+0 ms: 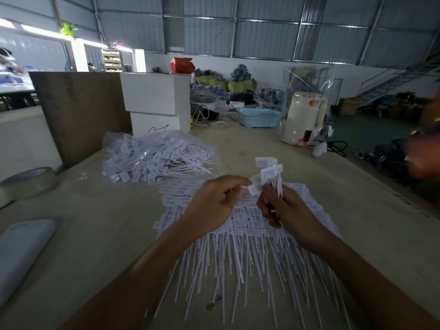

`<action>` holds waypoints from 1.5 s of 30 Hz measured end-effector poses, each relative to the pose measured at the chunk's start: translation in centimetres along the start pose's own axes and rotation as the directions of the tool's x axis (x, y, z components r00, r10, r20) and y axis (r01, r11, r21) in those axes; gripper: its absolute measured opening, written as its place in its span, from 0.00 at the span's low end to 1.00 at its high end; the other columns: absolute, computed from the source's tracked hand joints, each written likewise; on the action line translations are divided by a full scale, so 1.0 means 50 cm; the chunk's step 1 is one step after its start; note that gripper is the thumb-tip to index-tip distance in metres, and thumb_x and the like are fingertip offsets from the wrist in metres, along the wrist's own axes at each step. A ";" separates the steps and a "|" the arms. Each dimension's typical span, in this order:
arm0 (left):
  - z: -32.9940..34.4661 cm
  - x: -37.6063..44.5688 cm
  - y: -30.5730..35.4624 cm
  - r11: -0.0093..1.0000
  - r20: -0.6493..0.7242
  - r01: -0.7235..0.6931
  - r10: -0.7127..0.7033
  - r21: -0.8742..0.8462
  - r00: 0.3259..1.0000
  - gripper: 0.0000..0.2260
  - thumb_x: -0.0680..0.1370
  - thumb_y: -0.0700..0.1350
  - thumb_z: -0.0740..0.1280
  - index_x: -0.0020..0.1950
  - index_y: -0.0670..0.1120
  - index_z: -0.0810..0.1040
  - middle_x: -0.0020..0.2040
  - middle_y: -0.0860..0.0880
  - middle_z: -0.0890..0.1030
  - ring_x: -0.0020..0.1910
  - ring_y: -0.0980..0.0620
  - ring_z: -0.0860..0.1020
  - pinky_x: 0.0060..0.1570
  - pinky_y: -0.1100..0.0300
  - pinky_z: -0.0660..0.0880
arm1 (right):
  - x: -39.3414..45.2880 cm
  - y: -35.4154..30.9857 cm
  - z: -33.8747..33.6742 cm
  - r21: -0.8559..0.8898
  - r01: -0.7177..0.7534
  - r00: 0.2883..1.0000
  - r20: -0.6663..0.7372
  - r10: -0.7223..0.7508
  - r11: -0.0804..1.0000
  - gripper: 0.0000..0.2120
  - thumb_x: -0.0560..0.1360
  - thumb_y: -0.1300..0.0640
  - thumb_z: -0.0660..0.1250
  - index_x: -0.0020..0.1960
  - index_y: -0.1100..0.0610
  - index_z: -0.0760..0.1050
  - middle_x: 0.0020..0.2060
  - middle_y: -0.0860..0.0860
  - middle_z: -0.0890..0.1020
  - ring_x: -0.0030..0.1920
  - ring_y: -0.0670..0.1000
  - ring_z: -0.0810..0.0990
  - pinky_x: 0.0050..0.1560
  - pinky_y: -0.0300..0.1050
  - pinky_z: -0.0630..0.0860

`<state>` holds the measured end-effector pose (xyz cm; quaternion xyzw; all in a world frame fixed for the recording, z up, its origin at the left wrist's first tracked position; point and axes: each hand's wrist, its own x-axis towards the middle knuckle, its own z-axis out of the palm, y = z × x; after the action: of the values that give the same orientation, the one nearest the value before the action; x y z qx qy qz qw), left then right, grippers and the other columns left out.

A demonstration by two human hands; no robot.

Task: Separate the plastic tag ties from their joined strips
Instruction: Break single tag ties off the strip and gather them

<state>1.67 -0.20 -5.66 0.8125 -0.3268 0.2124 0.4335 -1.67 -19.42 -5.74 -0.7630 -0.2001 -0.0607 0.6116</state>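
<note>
Both hands meet above a wide stack of joined white tag-tie strips [240, 244] lying on the table in front of me. My right hand [283, 210] grips a small bunch of white tag ties [270, 171], their label heads sticking up above the fingers. My left hand [214, 203] pinches the label of one tie [254, 188] at the bunch's lower left. A clear bag of loose separated tag ties [154, 158] lies further back on the left.
A tape roll [31, 181] and a white flat device [21, 253] lie at the left. White boxes [156, 103] and a brown board [78, 110] stand behind the bag. A blue basket [259, 117] and cream kettle [304, 117] sit at the back. Another person's blurred hand [423, 151] shows at the right edge.
</note>
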 end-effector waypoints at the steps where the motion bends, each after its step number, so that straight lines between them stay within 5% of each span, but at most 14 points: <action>1: -0.001 0.001 0.004 1.000 0.000 -0.005 0.005 0.023 1.000 0.09 0.80 0.43 0.68 0.58 0.48 0.83 0.46 0.63 0.79 0.42 0.70 0.76 0.43 0.76 0.68 | 0.000 0.000 0.001 0.004 0.013 1.000 -0.006 -0.013 1.000 0.20 0.82 0.46 0.56 0.39 0.60 0.68 0.30 0.52 0.73 0.26 0.51 0.66 0.27 0.43 0.65; 7: -0.006 0.001 0.019 1.000 0.023 0.001 -0.001 0.018 1.000 0.13 0.80 0.37 0.65 0.64 0.44 0.80 0.42 0.55 0.73 0.39 0.61 0.74 0.40 0.72 0.65 | 0.004 0.006 -0.008 0.032 -0.013 0.996 -0.083 0.015 0.999 0.17 0.86 0.48 0.53 0.48 0.59 0.70 0.29 0.55 0.73 0.23 0.52 0.66 0.25 0.42 0.65; 12: -0.005 0.000 0.017 0.998 0.100 0.035 -0.029 -0.059 0.995 0.17 0.81 0.32 0.60 0.68 0.42 0.76 0.47 0.49 0.73 0.41 0.51 0.74 0.40 0.65 0.67 | 0.011 0.016 -0.005 0.013 0.004 0.992 -0.128 -0.003 1.000 0.14 0.83 0.47 0.56 0.48 0.52 0.75 0.25 0.46 0.65 0.24 0.48 0.57 0.25 0.40 0.59; 19: -0.006 -0.003 0.024 0.995 0.053 -0.013 0.018 -0.101 0.998 0.19 0.79 0.38 0.67 0.70 0.50 0.74 0.53 0.52 0.81 0.49 0.58 0.79 0.46 0.66 0.76 | 0.009 0.009 -0.009 0.269 -0.027 0.989 -0.131 0.064 0.963 0.10 0.76 0.49 0.66 0.44 0.55 0.80 0.24 0.45 0.63 0.24 0.46 0.59 0.24 0.38 0.60; 22: -0.006 0.000 0.022 0.988 0.027 -0.028 0.032 -0.152 0.999 0.17 0.78 0.39 0.69 0.66 0.49 0.74 0.53 0.51 0.83 0.52 0.58 0.81 0.47 0.60 0.80 | 0.006 0.004 -0.009 0.208 -0.025 0.994 -0.101 0.047 0.978 0.12 0.77 0.47 0.66 0.36 0.48 0.80 0.24 0.45 0.64 0.23 0.45 0.60 0.24 0.38 0.60; 26: -0.002 0.000 0.018 0.984 -0.012 -0.049 0.047 -0.170 0.999 0.16 0.77 0.39 0.72 0.62 0.48 0.75 0.50 0.55 0.82 0.51 0.60 0.81 0.47 0.66 0.78 | 0.005 0.005 -0.003 0.067 -0.040 0.992 -0.115 0.047 0.997 0.18 0.75 0.43 0.68 0.38 0.57 0.78 0.22 0.51 0.66 0.23 0.49 0.62 0.25 0.38 0.62; 30: 0.002 0.002 0.017 0.985 -0.054 -0.072 0.064 -0.157 0.996 0.16 0.75 0.40 0.74 0.61 0.46 0.76 0.50 0.53 0.83 0.50 0.59 0.82 0.50 0.64 0.79 | 0.005 0.005 -0.006 0.082 -0.046 0.991 -0.123 0.056 0.996 0.16 0.75 0.44 0.67 0.35 0.53 0.79 0.21 0.49 0.67 0.21 0.48 0.63 0.24 0.38 0.63; 35: -0.001 -0.001 0.018 0.997 -0.042 -0.079 0.079 0.011 0.996 0.16 0.77 0.46 0.71 0.64 0.51 0.77 0.57 0.55 0.82 0.55 0.61 0.78 0.53 0.69 0.72 | 0.009 -0.003 -0.012 0.149 -0.031 0.979 -0.196 0.060 0.988 0.16 0.77 0.47 0.67 0.34 0.53 0.78 0.27 0.58 0.65 0.25 0.51 0.62 0.27 0.42 0.59; 39: 0.002 -0.007 0.014 0.988 -0.043 -0.089 0.095 0.124 0.995 0.18 0.78 0.45 0.70 0.67 0.52 0.76 0.61 0.53 0.79 0.59 0.54 0.76 0.58 0.63 0.71 | 0.010 -0.001 -0.020 0.201 -0.048 0.968 -0.233 0.095 0.978 0.16 0.80 0.50 0.66 0.34 0.53 0.77 0.26 0.55 0.64 0.25 0.50 0.61 0.28 0.45 0.59; 45: 0.003 -0.008 0.011 0.944 -0.125 -0.145 0.189 0.295 0.974 0.12 0.77 0.44 0.71 0.60 0.46 0.80 0.53 0.48 0.82 0.51 0.46 0.78 0.49 0.52 0.76 | 0.008 0.004 -0.009 0.201 -0.045 0.979 -0.186 0.083 0.979 0.16 0.77 0.47 0.67 0.34 0.54 0.77 0.24 0.50 0.63 0.23 0.48 0.60 0.25 0.39 0.60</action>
<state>1.02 -0.44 -5.67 0.8171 -0.3270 0.3542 0.3162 -1.15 -19.81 -5.65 -0.6957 -0.1199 -0.0948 0.7019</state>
